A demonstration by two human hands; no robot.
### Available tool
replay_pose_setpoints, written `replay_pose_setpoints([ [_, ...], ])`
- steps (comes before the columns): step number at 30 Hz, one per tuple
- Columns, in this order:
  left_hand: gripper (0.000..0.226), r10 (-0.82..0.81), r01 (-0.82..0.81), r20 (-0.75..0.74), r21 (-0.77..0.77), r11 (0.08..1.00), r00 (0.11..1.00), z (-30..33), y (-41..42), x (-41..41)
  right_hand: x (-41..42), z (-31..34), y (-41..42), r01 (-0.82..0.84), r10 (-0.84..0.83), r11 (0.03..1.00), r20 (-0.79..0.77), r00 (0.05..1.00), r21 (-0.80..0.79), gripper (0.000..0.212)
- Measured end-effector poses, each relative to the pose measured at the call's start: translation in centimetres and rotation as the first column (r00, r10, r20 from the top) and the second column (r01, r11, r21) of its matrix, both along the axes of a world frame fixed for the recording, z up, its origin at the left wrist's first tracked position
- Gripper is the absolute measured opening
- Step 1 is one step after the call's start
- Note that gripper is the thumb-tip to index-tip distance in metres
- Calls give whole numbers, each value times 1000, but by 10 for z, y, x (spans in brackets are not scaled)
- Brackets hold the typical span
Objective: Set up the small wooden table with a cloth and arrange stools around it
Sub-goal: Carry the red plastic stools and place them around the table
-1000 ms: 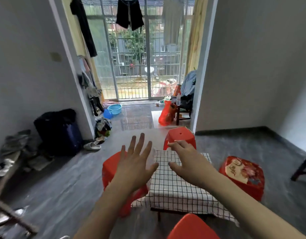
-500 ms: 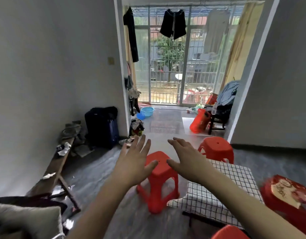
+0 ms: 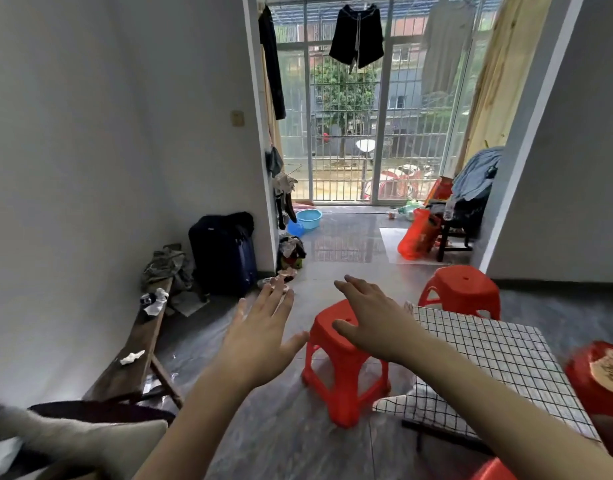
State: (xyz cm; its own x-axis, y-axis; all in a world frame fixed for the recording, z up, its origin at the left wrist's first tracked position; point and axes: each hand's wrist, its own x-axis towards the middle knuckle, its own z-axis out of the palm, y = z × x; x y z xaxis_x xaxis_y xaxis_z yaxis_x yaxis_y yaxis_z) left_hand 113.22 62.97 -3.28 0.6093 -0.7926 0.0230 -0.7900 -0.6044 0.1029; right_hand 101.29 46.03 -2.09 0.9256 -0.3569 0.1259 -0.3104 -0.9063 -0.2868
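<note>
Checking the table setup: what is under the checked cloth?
Under the checked cloth only a dark edge and one leg of the small table show at the near side. The cloth covers the tabletop and hides the other legs. Nothing lies on top of it.

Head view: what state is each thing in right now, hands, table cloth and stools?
Left hand: open, fingers spread, holding nothing.
Right hand: open, palm down, holding nothing.
Black-and-white checked cloth: spread over the small table, edge hanging down.
Near red plastic stool: upright beside the table.
Far red plastic stool: upright at the table's far end.
Red printed-top stool: upright, partly cut off.
</note>
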Motion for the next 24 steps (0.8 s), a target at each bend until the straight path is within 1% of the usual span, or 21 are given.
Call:
replay_pose_setpoints([
  [6, 75, 6, -5, -41, 35, 999, 999, -15, -19, 41, 45, -11, -31, -1, 1, 1000, -32, 999, 1, 73],
  [10, 75, 42, -40, -38, 47, 998, 998, -22, -44, 80, 86, -20, -64, -11, 11, 1000, -38, 999, 17, 73],
  [16, 77, 35, -33, -30, 74, 997, 999, -20, -114, 141, 155, -24, -132, -43, 45, 998, -56, 997, 37, 74],
  [21, 77, 76, -75, -9, 77, 994, 997, -16, -171, 196, 212, -27, -188, -61, 64, 997, -58, 996, 47, 73],
  [24, 77, 79, -76, -32, 104, 992, 996, -21, -192, 221, 243, -31, -206, -76, 79, 996, -61, 995, 53, 72],
])
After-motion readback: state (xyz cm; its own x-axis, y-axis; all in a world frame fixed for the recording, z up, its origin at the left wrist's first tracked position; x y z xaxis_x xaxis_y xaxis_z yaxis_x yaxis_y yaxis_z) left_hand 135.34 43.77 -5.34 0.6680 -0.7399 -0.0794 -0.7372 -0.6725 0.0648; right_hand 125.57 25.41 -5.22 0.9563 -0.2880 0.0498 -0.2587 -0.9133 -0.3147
